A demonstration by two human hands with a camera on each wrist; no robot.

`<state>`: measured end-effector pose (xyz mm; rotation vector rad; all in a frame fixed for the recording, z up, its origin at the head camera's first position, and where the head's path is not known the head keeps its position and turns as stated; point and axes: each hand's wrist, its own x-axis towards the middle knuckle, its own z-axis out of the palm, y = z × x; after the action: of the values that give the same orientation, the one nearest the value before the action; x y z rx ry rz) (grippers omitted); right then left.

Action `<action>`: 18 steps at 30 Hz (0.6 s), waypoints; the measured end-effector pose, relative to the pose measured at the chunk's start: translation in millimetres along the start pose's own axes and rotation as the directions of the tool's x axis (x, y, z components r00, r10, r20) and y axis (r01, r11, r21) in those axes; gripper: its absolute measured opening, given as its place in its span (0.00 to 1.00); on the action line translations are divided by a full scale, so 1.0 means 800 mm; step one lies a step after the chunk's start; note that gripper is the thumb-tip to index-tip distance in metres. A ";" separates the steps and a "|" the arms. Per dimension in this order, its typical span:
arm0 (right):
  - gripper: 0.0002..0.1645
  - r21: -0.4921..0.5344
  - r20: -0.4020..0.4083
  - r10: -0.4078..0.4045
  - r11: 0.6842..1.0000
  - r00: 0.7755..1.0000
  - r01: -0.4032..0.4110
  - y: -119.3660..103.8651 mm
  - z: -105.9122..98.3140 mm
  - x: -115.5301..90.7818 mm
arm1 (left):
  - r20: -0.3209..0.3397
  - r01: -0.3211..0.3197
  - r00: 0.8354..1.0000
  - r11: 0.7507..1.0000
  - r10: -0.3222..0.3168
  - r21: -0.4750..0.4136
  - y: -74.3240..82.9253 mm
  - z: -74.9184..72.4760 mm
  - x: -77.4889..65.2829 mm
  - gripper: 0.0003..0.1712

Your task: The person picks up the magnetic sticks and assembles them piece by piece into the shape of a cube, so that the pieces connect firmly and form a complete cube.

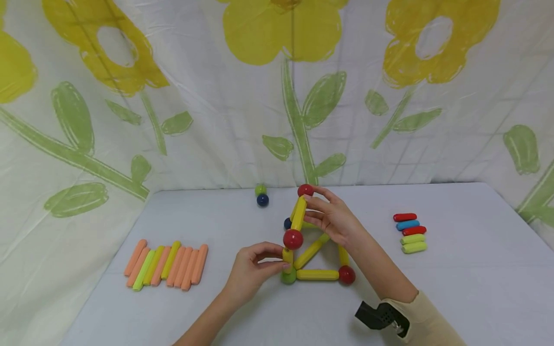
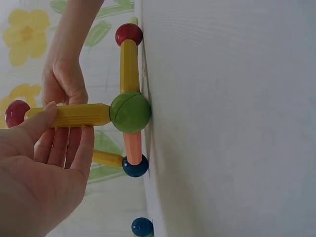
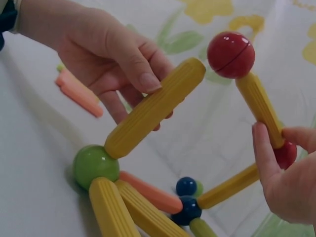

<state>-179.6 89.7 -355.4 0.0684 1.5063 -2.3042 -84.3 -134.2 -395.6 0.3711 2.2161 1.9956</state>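
My left hand (image 1: 255,269) pinches a yellow magnetic rod (image 3: 155,108) that rises from a green ball (image 3: 96,165) at the near corner of a rod-and-ball frame. My right hand (image 1: 335,216) grips another yellow rod (image 3: 257,101), close to the red ball (image 1: 305,191) at its far end. The red ball (image 3: 230,54) on this rod's near end sits just off the tip of the left hand's rod in the right wrist view. Along the frame's base, a yellow rod (image 1: 318,275) runs from the green ball to a red ball (image 1: 346,275). A peach rod (image 3: 150,191) joins the green ball to a dark blue ball (image 3: 187,211).
Several peach, yellow and lime rods (image 1: 173,264) lie side by side at the table's left. Short red, blue and lime rods (image 1: 409,233) are stacked in a column at the right. A loose blue ball (image 1: 262,200) and a lime ball (image 1: 260,190) sit near the back edge, before a flowered curtain.
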 end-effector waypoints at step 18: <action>0.35 -0.199 0.055 -0.065 0.977 0.996 0.075 0.004 -0.001 0.001 | -0.014 -0.030 0.999 0.999 0.030 0.044 0.013 -0.003 -0.005 0.21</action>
<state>-179.6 89.1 -358.6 -0.0963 1.7328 -2.1761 -80.3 -136.8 -385.5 0.3979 2.2801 1.9734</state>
